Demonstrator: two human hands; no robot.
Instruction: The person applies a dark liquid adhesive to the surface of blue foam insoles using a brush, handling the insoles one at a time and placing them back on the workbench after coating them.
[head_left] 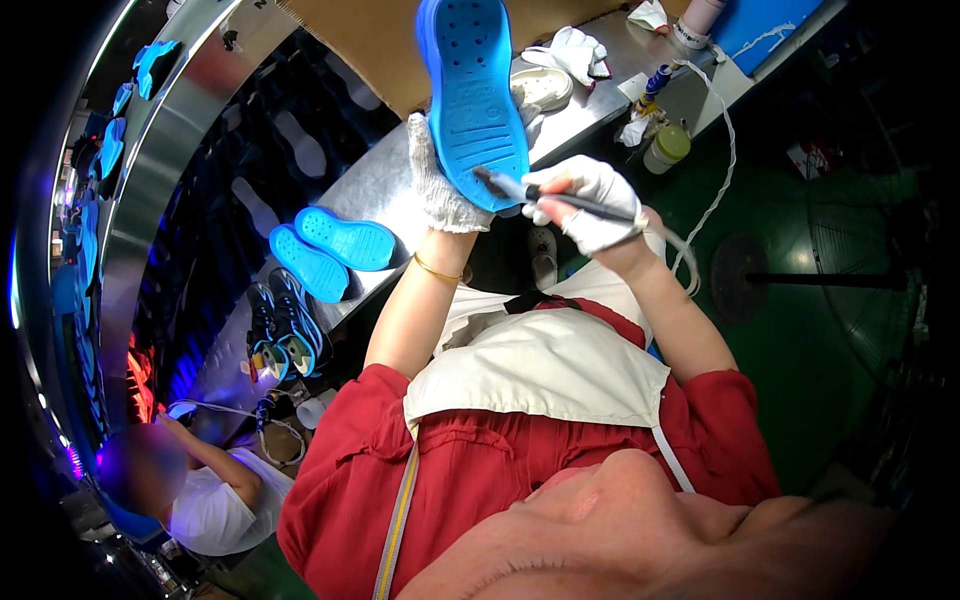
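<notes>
Blue sole (478, 110): at the top centre of the frame, holed and ridged face toward the camera, apparently lifted off the bench (375, 185).
Left hand (440, 185): gloved, curled partway around the sole, thumb along its left edge, most fingers hidden behind.
Right hand (595, 200): gloved, closed in a pen-like pinch on the brush (509, 186), right of centre.
Brush tip: at the sole's lower end, near the rim; firmness of contact hard to tell from this view.
Stroke: best made light and even, following the curve of the rim without gaps.
Support: best given firmly from behind, turning the sole rather than twisting the brush wrist.
Thumb: better clear of any freshly brushed stretch.
Tube (688, 270): looping right of centre, apparently toward the brush's rear end; best left slack to avoid tugging.
Paired blue soles (347, 240): on the bench, left of centre; best out of reach of any drips.
</notes>
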